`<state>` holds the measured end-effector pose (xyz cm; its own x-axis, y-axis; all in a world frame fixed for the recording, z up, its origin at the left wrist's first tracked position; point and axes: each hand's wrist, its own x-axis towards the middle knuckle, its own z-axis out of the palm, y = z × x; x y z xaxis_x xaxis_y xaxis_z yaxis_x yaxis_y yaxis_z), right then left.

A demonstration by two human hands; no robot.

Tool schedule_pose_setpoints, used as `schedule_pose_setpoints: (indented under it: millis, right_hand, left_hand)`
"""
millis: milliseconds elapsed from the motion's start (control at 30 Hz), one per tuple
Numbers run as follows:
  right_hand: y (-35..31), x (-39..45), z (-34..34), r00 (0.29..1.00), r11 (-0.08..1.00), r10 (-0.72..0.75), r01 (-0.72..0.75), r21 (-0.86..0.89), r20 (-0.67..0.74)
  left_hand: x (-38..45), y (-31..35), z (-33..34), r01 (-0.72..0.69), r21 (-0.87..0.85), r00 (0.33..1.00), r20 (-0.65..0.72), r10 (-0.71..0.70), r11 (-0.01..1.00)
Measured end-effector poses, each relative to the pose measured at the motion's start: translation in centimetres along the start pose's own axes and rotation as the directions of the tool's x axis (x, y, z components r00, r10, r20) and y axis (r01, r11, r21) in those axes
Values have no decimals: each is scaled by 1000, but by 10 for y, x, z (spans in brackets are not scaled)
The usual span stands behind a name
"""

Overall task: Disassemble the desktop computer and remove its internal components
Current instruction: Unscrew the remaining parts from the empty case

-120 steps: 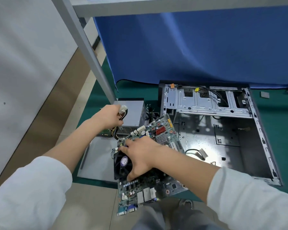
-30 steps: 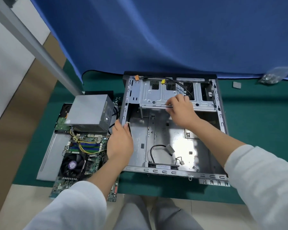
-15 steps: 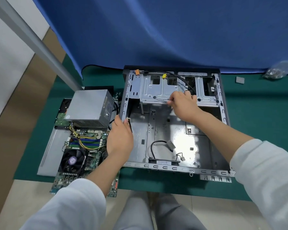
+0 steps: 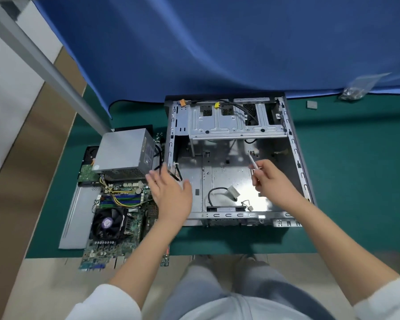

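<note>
The open desktop case [image 4: 226, 176] lies on the green mat, its motherboard bay bare. A drive cage [image 4: 236, 122] with black cables spans the case's far end. A loose black cable with a grey plug [image 4: 221, 192] lies near the front wall. My left hand [image 4: 171, 195] hovers over the case's left wall with fingers spread, blurred, holding nothing. Over the case floor, my right hand [image 4: 273, 181] pinches a thin pale strip [image 4: 252, 161] that points away from me. The removed motherboard [image 4: 120, 218] with its fan lies left of the case, with the power supply [image 4: 125, 151] behind it.
A grey side panel [image 4: 73, 218] lies under the motherboard's left edge. A clear bag of small parts [image 4: 356, 88] and a small grey square [image 4: 311, 104] sit at the back right of the mat. A blue cloth hangs behind, and a metal post [image 4: 56, 72] stands at the left.
My left hand has let go of the case's left wall and lifted, fingers spread. My right hand has drawn back from the drive cage and now pinches a thin pale strip.
</note>
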<state>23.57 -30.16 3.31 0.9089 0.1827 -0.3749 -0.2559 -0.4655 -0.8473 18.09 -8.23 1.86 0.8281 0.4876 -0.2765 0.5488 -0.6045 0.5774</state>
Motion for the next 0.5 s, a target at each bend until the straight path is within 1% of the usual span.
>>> schedule_pose_setpoints:
  millis: [67,100,133,167,200,233,267,300,333,367,433,500]
  right_hand:
    - [5,-10,-5,998,989,54,-56,138,20]
    - [7,-14,-7,997,977,70,-77,201,40]
    - [9,-19,-11,995,962,77,-90,256,59]
    - [11,-24,-15,994,947,79,-98,306,74]
    - [15,-29,-20,994,933,76,-100,346,84]
    - [18,-35,-26,994,920,67,-96,380,89]
    - [23,-40,-30,994,907,56,-90,411,93]
    - [28,-45,-35,994,896,46,-84,436,98]
    - [33,-49,-39,994,891,36,-80,446,106]
    - [38,-55,-42,993,890,28,-78,450,117]
    - [49,-66,-46,990,875,14,-80,478,140]
    - [58,-76,-47,984,848,26,-114,518,175]
  left_hand:
    - [-18,11,12,-203,71,978,-22,205,977]
    - [-28,17,20,-296,63,955,-4,296,953]
    - [-37,24,28,-366,19,930,42,365,931]
    - [-47,32,36,-399,-49,909,114,402,916]
    - [-56,39,44,-402,-112,885,206,417,909]
    - [-64,46,53,-418,-134,851,289,439,898]
    - [-72,52,60,-472,-111,807,345,479,875]
    - [-81,59,68,-535,-75,768,372,521,842]
    - [-88,64,75,-579,-64,741,373,558,813]
    - [-94,68,80,-594,-83,733,355,581,800]
    - [-107,72,88,-581,-160,754,264,601,798]
    - [-121,71,93,-553,-206,805,119,582,807]
